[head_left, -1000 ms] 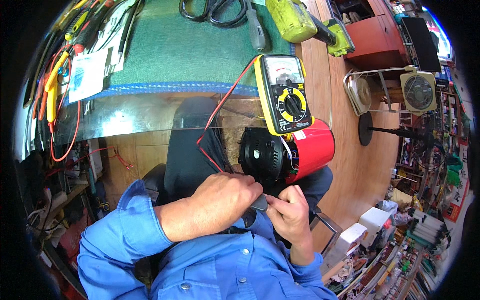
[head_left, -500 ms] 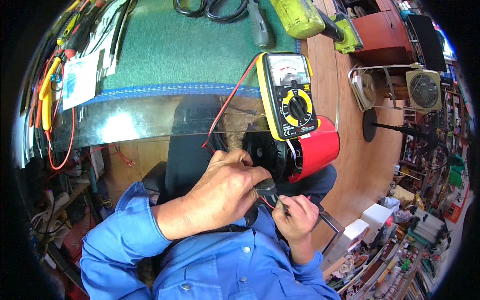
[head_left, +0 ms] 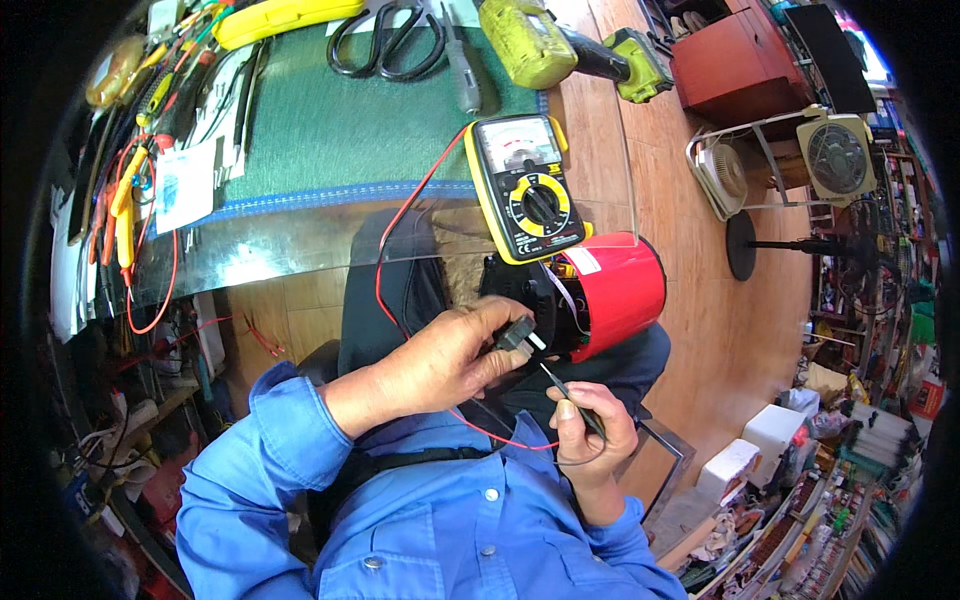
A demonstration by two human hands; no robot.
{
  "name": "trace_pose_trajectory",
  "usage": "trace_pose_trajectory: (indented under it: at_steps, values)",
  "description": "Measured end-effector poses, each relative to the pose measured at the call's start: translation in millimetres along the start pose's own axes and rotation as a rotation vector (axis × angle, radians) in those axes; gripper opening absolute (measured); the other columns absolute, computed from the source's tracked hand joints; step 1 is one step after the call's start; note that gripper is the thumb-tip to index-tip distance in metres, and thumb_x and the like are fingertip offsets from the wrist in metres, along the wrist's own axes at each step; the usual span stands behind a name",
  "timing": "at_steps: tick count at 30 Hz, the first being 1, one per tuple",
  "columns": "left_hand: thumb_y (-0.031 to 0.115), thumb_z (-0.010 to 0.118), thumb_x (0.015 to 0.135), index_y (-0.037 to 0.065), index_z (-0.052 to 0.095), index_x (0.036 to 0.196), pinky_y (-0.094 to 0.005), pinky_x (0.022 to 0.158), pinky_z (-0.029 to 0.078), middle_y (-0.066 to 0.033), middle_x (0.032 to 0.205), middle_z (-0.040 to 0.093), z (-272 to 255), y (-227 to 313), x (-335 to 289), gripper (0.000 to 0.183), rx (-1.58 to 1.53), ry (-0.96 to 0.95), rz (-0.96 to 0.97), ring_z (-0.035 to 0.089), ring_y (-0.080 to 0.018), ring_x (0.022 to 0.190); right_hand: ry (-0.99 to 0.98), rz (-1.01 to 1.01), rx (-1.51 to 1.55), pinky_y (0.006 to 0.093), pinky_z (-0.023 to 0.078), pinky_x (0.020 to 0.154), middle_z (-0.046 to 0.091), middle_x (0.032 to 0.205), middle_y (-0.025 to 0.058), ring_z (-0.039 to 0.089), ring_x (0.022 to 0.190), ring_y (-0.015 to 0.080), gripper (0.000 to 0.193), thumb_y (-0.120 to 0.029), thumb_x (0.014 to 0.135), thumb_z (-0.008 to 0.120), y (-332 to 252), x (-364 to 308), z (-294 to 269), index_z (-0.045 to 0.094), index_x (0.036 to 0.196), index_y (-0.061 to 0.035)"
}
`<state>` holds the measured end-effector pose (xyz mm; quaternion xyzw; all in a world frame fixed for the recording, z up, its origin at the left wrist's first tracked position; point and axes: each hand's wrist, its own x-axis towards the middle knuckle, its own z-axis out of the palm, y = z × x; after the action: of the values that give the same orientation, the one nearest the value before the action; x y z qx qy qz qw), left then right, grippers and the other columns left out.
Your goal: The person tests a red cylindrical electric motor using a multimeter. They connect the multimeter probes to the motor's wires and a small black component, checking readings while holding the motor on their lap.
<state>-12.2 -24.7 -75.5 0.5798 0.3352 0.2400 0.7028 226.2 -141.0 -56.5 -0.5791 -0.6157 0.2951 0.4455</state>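
Note:
My left hand (head_left: 430,360) is closed around a black power plug (head_left: 514,333), whose metal prongs point toward my right hand. Pinched in my right hand (head_left: 598,428) is a thin black test probe (head_left: 557,382), its tip just below the prongs; I cannot tell whether they touch. A red lead (head_left: 500,441) sags between the two hands. The yellow and black analog multimeter (head_left: 505,180) lies at the table edge, with a red lead curving down from it. Beneath it, on my lap, rests a red cylindrical appliance (head_left: 628,300) with a black end and exposed wires.
Green matting (head_left: 330,120) covers the table, bearing a grey-handled screwdriver (head_left: 467,80), black scissors-like handles (head_left: 400,60) and a yellow-green cordless tool (head_left: 530,45). Several pens and tools crowd the left. Fans (head_left: 838,160) stand at the right, above white boxes (head_left: 770,430) on the floor.
The plug has been turned, so its prongs now show. My right hand's probe has come into plain sight, pointing up at them. The view has shifted, showing more of the table.

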Motion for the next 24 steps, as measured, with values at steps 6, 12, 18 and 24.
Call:
trace_pose_trajectory:
  at_steps: [6,12,18,24]
  values:
    - [0.017,0.071,0.113,0.0,0.065,0.152,-0.0275,0.067,0.063,-0.0059,0.111,0.071,-2,-1,1,0.044,-0.215,0.043,0.03,0.073,-0.0124,0.081,0.013,0.074,0.232,0.0258,0.06,0.067,0.08,0.11,0.0209,0.075,0.079,0.0141,0.017,0.007,0.099,0.074,1,8,9,0.07,0.115,0.0029]
    - [0.015,0.059,0.118,0.013,0.03,0.167,-0.0286,0.062,0.063,-0.011,0.121,0.073,-9,-2,3,0.057,-0.431,-0.083,-0.023,0.078,-0.016,0.083,0.007,0.165,0.407,0.0241,0.057,0.061,0.08,0.111,0.0203,0.068,0.07,0.0092,0.016,0.008,0.102,0.071,-2,17,16,0.07,0.117,0.0027]
    - [0.018,0.063,0.117,0.008,0.052,0.163,-0.0256,0.066,0.057,-0.0073,0.111,0.075,-8,-9,2,0.048,-0.278,-0.03,-0.037,0.07,-0.0102,0.085,-0.021,0.249,0.497,0.0247,0.057,0.062,0.082,0.106,0.0191,0.067,0.069,0.0089,0.015,0.004,0.103,0.072,-1,23,17,0.072,0.118,0.0016]
    - [0.018,0.058,0.119,0.01,0.048,0.171,-0.0249,0.08,0.053,-0.0005,0.101,0.069,-11,-1,-1,0.054,-0.255,-0.089,-0.008,0.06,-0.0059,0.087,0.009,0.226,0.513,0.0249,0.057,0.062,0.083,0.107,0.0207,0.067,0.068,0.0091,0.013,0.002,0.106,0.072,0,26,24,0.071,0.119,0.0013]
